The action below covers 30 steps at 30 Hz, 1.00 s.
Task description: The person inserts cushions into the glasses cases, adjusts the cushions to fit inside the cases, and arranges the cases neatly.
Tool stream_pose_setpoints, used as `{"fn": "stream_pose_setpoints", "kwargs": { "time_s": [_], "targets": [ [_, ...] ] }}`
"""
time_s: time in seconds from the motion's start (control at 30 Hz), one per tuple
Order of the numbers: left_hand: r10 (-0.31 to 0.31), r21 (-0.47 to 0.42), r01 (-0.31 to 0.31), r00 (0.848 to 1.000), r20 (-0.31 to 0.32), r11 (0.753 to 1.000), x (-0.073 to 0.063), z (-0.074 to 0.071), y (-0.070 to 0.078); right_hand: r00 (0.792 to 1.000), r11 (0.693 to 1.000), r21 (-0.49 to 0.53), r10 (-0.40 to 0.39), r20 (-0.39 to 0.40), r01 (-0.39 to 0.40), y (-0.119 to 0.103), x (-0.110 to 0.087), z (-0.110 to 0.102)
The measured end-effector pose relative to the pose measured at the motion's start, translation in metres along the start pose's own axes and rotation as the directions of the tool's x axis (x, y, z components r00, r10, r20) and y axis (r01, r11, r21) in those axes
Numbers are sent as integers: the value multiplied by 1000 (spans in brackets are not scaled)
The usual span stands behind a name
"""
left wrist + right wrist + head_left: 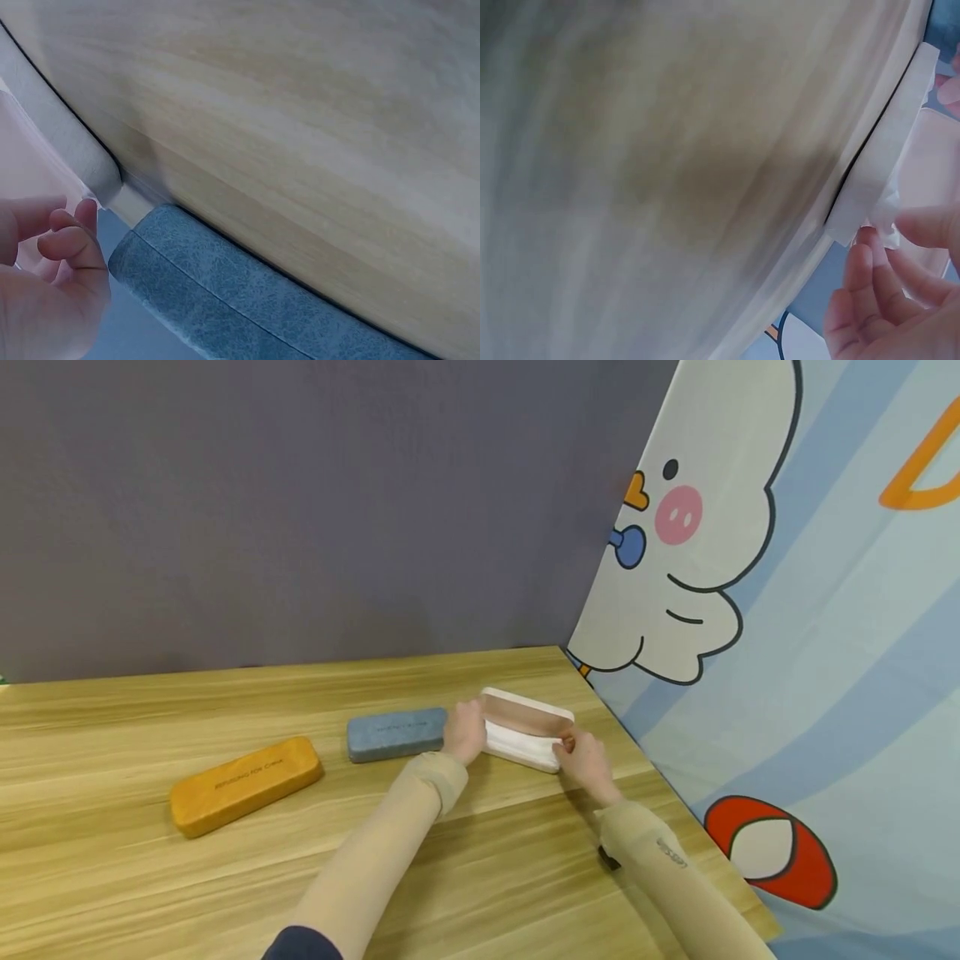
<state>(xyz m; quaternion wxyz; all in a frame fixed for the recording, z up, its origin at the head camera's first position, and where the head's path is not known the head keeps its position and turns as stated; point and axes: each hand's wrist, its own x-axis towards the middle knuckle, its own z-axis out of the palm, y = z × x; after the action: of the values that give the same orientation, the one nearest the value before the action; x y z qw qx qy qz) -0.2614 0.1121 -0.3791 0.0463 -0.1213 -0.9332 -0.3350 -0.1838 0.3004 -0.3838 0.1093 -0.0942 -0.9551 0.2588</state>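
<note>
A white glasses case (525, 699) with a brownish-pink lining lies open near the table's right edge. Across its lower half stretches a thin white cloth (521, 742). At the case's left end, my left hand (465, 731) has its fingers curled and pinches the cloth's edge, beside the end of a blue glasses case (396, 735). My right hand (587, 762) pinches the other end of the cloth between thumb and fingers. In the right wrist view the cloth (889, 210) bunches up at the fingertips, at the rim of the white case (885, 142).
An orange glasses case (246, 785) with dark lettering lies farther left on the wooden table (480, 877). A grey partition (300, 510) rises behind the table, and a cartoon-printed sheet (825, 693) lines its right side. A small black object (609, 858) shows under the right forearm.
</note>
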Motion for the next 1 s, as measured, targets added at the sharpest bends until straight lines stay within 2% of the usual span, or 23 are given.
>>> {"fn": "stream_pose_setpoints", "kwargs": {
  "time_s": [0.33, 0.43, 0.53, 0.67, 0.8, 0.9, 1.0],
  "targets": [
    [-2, -51, 2, 1000, 8, 999, 7, -6, 1, 1000, 999, 41, 7, -15, -7, 7, -2, -7],
    [-31, -98, 33, 999, 20, 995, 9, -8, 3, 999, 998, 59, 31, -9, -31, 7, -2, -8],
    [-81, -144, 88, 995, 52, 986, 9, -10, 4, 996, 994, 76, 80, 28, -82, 7, -1, -10],
    [-121, -173, 141, 985, 123, 975, 8, -14, 7, 979, 983, 69, 164, 118, -173, 3, -1, -13],
    [-84, -132, 112, 976, 201, 985, 8, -15, 9, 949, 966, 77, 226, 221, -248, -4, 0, -15],
    [-79, -124, 109, 971, 226, 986, 9, -14, 11, 932, 949, 128, 249, 265, -289, -8, 1, -15],
    [-120, -154, 158, 966, 228, 975, 10, -13, 14, 927, 935, 166, 263, 266, -313, -11, 4, -12]
  ]
}}
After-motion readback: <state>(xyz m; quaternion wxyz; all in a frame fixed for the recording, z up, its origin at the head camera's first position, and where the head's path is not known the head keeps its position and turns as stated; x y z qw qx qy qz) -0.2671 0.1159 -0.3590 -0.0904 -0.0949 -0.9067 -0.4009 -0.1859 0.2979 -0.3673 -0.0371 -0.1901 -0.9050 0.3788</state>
